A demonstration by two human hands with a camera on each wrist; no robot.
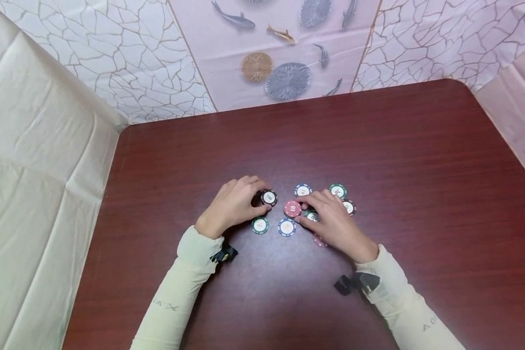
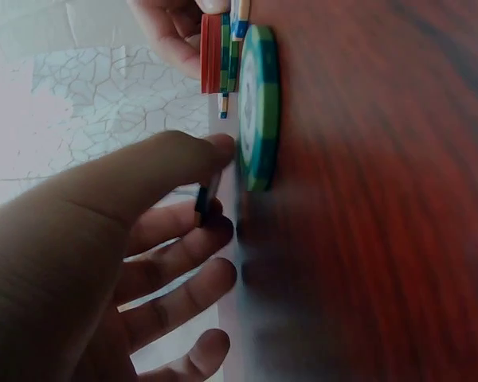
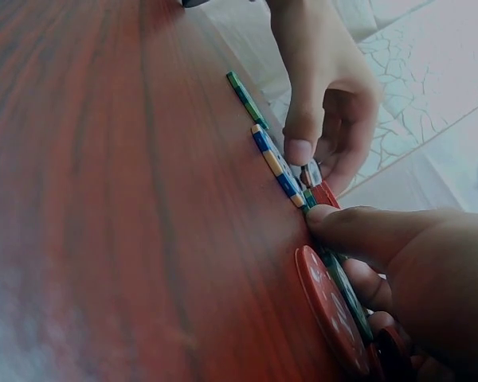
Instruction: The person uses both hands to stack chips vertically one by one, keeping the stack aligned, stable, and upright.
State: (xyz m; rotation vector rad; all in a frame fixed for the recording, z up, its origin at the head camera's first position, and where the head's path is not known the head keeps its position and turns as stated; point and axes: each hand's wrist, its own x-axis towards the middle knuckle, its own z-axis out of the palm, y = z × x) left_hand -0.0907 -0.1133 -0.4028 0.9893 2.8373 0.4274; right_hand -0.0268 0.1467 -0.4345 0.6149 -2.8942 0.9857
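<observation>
My left hand (image 1: 236,201) pinches a black poker chip (image 1: 269,197) marked 100 between thumb and fingers. In the left wrist view that chip (image 2: 201,205) is tilted, seen edge-on and clear of the tabletop. My right hand (image 1: 332,218) holds a small stack of chips by its sides, with a red chip (image 1: 292,209) marked 10 on top. Red layers (image 2: 212,54) sit over green ones (image 2: 229,60) in that stack. Just in front of the two hands lie a green chip (image 1: 260,225) and a blue chip (image 1: 286,227).
Another blue chip (image 1: 303,190) lies behind the stack. Around my right hand are a green chip (image 1: 338,190), a black chip (image 1: 349,207), another green chip (image 1: 312,216) and a partly covered red chip (image 1: 319,240). The dark red table (image 1: 166,160) meets patterned cloth (image 1: 284,58) at the back.
</observation>
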